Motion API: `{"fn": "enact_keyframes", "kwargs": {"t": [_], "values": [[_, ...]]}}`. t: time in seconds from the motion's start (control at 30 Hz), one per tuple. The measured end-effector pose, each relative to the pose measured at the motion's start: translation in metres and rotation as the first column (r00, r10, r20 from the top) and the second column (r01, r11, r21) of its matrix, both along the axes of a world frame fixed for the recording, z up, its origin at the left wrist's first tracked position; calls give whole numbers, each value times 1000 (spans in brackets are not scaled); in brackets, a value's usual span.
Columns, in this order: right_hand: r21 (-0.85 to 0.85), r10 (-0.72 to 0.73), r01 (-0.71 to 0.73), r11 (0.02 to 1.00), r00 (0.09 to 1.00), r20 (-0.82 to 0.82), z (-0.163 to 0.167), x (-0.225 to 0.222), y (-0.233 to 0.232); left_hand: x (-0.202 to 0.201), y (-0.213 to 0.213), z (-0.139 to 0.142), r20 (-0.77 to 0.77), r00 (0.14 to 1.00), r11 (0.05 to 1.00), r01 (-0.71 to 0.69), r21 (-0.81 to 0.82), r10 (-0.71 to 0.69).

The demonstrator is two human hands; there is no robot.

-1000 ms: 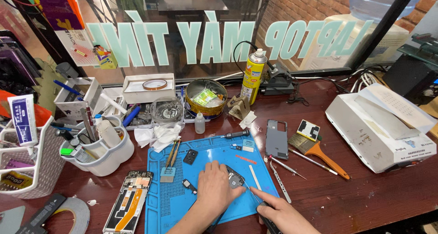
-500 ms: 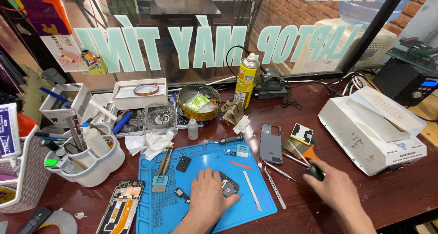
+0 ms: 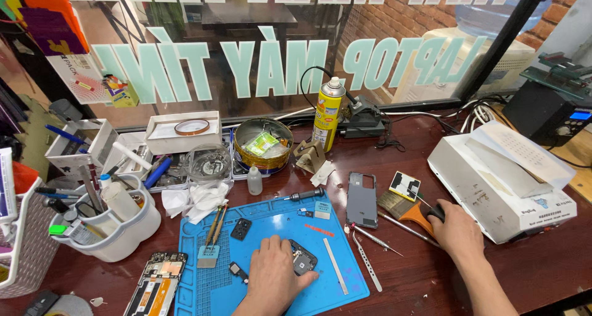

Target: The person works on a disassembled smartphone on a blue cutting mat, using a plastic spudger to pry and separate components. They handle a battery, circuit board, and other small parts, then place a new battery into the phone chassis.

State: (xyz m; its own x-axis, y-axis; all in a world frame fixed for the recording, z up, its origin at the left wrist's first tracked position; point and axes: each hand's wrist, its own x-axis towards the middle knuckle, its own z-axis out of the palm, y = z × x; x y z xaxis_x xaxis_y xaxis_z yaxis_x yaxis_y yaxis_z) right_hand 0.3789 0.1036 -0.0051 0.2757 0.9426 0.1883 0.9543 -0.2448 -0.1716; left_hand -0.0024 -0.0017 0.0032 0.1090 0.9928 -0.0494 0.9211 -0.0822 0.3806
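Our left hand (image 3: 274,279) lies flat, pinning a small dark phone part (image 3: 303,259) on the blue mat (image 3: 271,220). Our right hand (image 3: 456,229), at 3 o'clock, grips the brush (image 3: 410,210) handle. Brushing not yet begun; phone frame (image 3: 362,200) lies apart at 1 o'clock.

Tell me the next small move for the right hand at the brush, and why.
Probably close the right hand around the orange handle of the brush and lift it off the table. The hand already lies on the handle's end, while the left hand presses on the small dark phone part on the blue mat, so the part looks held ready for brushing.
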Motion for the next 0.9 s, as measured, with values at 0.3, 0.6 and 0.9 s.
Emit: {"fn": "enact_keyframes", "kwargs": {"t": [0.3, 0.6, 0.9], "values": [[-158, 238, -230, 960, 971, 35, 0, -60, -27, 1, 0, -2, -17, 1000, 1000, 4, 19, -3], [253, 262, -68, 965, 197, -945, 3, -91, -51, -5, 0, 13, 124, 991, 999, -51, -17, 52], [134, 107, -43, 990, -383, -918, -8, -149, -87, 22, -13, 2, 891, 445, 936, 270, -225, 85]]}}
